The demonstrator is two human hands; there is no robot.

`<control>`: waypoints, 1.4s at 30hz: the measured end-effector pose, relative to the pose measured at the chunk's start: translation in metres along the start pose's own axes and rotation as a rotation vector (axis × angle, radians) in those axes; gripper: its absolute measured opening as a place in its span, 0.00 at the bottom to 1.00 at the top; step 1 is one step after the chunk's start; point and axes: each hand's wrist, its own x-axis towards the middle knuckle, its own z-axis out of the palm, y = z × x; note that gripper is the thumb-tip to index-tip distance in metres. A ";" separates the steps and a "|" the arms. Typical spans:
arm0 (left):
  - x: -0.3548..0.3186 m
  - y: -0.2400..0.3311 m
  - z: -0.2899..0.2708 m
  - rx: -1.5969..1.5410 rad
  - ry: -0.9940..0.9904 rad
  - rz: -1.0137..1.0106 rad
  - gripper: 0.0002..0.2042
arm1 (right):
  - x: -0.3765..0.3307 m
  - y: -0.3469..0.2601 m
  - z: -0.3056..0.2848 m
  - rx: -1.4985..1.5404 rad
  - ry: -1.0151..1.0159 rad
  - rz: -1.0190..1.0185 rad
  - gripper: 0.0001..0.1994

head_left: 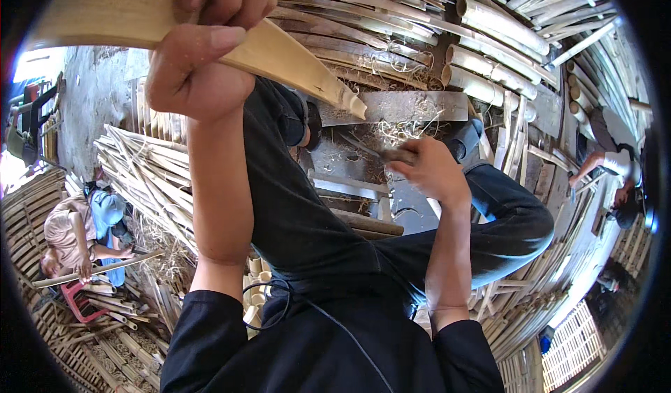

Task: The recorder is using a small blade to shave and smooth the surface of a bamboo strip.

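Note:
My left hand (203,68) is raised and closed around a wide split bamboo piece (293,61). The piece slants down to the right, and its notched end hangs above a wooden board (391,106). Lower and to the right, my right hand (435,173) grips a knife (360,143) by its dark handle. The blade points left, below the board and apart from the bamboo. Part of the handle is hidden by my fingers. Thin shavings (402,131) lie along the board's edge.
Long bamboo strips (349,9) and thick poles (500,26) lie ahead. More strips (143,166) are piled left of my legs. One person (73,232) sits at the left handling a bamboo piece. Another person (611,159) works at the far right.

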 end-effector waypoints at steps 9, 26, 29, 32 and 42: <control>0.011 -0.014 -0.020 -0.028 -0.245 0.405 0.14 | -0.025 -0.037 -0.018 0.832 0.480 -0.201 0.20; 0.003 -0.001 0.012 -0.014 -0.070 0.004 0.17 | 0.052 -0.003 0.084 0.342 0.870 -0.088 0.21; 0.001 0.002 0.010 -0.008 -0.069 0.010 0.17 | 0.047 -0.030 0.082 0.666 0.961 -0.294 0.24; 0.001 -0.001 0.016 -0.002 -0.009 0.036 0.17 | 0.073 0.023 0.147 0.301 0.813 -0.252 0.25; -0.008 0.005 0.014 0.095 0.121 0.083 0.15 | 0.072 0.027 0.130 0.524 0.615 0.178 0.27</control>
